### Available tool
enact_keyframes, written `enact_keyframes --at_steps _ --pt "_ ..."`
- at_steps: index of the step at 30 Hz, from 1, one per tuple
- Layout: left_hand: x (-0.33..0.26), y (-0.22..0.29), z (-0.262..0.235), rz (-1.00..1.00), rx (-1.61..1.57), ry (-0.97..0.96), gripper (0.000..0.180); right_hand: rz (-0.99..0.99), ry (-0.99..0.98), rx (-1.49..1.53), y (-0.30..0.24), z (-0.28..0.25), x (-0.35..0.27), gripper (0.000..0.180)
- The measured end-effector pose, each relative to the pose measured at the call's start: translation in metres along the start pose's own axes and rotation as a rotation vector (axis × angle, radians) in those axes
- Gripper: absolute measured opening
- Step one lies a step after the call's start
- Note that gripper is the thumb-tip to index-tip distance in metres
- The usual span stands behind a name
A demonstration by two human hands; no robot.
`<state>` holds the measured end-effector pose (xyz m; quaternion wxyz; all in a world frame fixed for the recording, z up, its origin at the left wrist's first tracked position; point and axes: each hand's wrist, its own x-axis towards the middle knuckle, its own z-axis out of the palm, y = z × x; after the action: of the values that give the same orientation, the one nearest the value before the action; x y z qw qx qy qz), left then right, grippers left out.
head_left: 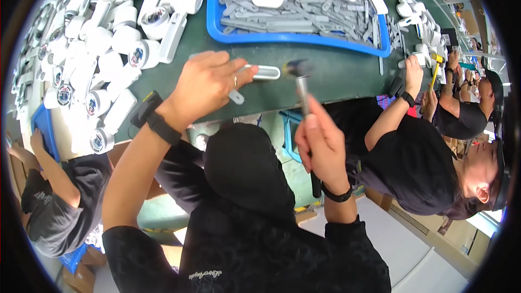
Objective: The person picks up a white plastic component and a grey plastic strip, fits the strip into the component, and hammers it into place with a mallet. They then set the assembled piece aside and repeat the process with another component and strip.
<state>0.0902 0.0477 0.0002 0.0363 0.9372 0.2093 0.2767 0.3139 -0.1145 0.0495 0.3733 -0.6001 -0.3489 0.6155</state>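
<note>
The left hand (209, 84) pins a grey slotted bracket (260, 72) flat on the green desk (336, 73), its long axis running left to right. The right hand (320, 146) is clenched around a hammer (299, 76), whose head hangs just beside the bracket's free right end.

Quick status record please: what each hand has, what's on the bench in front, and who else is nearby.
left hand: pressing a grey bracket onto the green bench
right hand: gripping a hammer, head blurred above the bracket's end
ahead: blue tray of grey strips and white housings
left side: heap of white cylindrical housings
nearby: a co-worker on the right, another at lower left
</note>
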Motion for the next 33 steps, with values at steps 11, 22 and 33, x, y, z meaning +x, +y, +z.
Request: enact_keyframes --at_steps 11,22,33 --pt "-0.002 0.0 -0.001 -0.018 -0.01 0.023 0.032 -0.059 -0.008 -0.01 0.021 0.006 0.025 0.049" --pt "-0.018 -0.004 -0.016 -0.343 0.003 0.076 0.042 -0.088 -0.123 -0.08 0.002 0.035 0.034 0.048" --pt "-0.019 -0.004 -0.007 -0.357 -0.003 0.077 0.036 -0.1 -0.007 -0.069 -0.011 0.028 0.017 0.046"
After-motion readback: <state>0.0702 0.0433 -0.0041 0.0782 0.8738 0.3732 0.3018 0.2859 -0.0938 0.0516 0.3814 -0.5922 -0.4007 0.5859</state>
